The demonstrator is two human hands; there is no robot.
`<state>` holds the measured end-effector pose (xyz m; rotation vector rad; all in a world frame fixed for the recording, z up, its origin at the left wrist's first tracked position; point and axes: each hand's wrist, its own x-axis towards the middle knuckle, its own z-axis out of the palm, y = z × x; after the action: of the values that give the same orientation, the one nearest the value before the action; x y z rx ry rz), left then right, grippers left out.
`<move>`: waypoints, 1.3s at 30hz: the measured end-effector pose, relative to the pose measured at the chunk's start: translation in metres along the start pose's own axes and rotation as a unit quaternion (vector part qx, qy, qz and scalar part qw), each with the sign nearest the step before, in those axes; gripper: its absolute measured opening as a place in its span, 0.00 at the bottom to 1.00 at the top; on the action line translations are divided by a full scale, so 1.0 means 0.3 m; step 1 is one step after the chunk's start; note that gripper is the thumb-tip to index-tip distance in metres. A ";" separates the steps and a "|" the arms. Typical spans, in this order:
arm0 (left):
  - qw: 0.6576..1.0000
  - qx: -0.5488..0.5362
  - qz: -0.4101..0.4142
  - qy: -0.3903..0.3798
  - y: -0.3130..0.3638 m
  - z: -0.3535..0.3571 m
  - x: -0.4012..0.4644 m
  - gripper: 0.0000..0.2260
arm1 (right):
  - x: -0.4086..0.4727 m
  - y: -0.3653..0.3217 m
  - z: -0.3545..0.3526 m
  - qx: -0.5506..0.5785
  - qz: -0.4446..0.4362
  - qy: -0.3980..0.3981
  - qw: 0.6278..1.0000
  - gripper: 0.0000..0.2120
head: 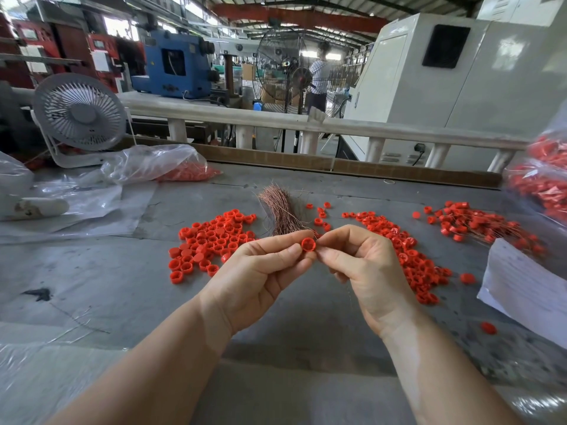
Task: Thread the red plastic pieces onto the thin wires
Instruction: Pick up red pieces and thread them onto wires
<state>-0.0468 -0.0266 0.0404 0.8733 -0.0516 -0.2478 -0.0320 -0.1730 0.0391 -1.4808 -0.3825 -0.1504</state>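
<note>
At the centre of the frame the left hand (260, 271) pinches a single red cap (308, 244) between thumb and forefinger, its open side turned toward the camera, so this grip is clamped on the cap. The right hand (362, 265) meets it from the right, fingertips drawn together right against the cap's edge; a thin wire (350, 294) shows faintly below this hand, and the grip appears pinched on it, though the wire is too fine to follow to the cap. Just behind the hands, a bundle of copper wires (280, 214) lies on the grey counter (122, 286). Left of the bundle sits a loose pile of red caps (211, 243); to the right a longer spread of red pieces (408, 253) runs down toward the lower right. Farther right, red pieces already on wires (481, 223) lie in a tangle near a stack of white paper (527, 289). A clear bag of red pieces (171, 167) rests at the upper left of the counter, beside a white desk fan (80, 113). Another bag of red parts (543, 182) sits at the right edge.
</note>
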 end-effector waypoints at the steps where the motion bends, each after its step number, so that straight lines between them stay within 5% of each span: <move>1: 1.000 0.000 0.000 -0.001 0.000 0.000 0.000 0.11 | 0.000 0.001 0.000 -0.001 0.000 0.000 1.000 0.11; 39: 1.000 0.002 0.003 -0.001 -0.002 -0.002 0.002 0.11 | -0.004 -0.006 0.001 0.005 0.007 -0.001 1.000 0.10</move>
<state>-0.0462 -0.0268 0.0397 0.8769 -0.0569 -0.2440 -0.0337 -0.1731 0.0403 -1.4744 -0.3750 -0.1360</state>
